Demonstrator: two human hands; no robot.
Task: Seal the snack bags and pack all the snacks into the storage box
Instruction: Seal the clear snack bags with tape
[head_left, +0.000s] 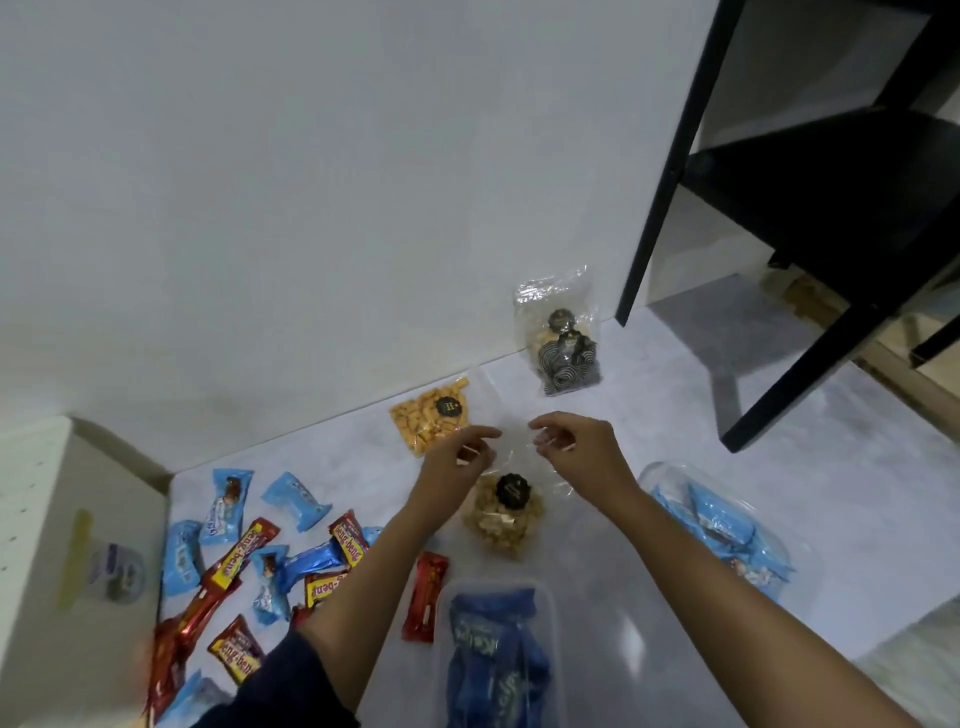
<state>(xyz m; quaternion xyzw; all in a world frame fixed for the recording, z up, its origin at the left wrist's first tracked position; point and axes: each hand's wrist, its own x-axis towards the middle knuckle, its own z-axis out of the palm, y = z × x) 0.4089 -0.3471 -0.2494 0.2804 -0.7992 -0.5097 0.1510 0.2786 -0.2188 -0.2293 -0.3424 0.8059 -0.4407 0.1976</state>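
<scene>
A clear snack bag of pale puffed pieces with a black sticker (501, 519) stands on the pale floor in front of me. My left hand (457, 457) and my right hand (576, 447) both pinch its clear top edge, fingers closed on the plastic. A flat bag of orange crackers (426, 423) lies just beyond my left hand. A bag of black-and-white swirl cookies (563, 345) leans against the wall. A clear storage box (540, 603) near me holds blue packets. At the right a second clear container (654, 475) holds more blue wrapped snacks.
Several loose blue and red wrapped snack bars (249, 561) lie scattered at the left; one red bar (426, 595) lies beside the box. A white cabinet (57, 519) stands far left. Black shelf legs (779, 395) stand at the right.
</scene>
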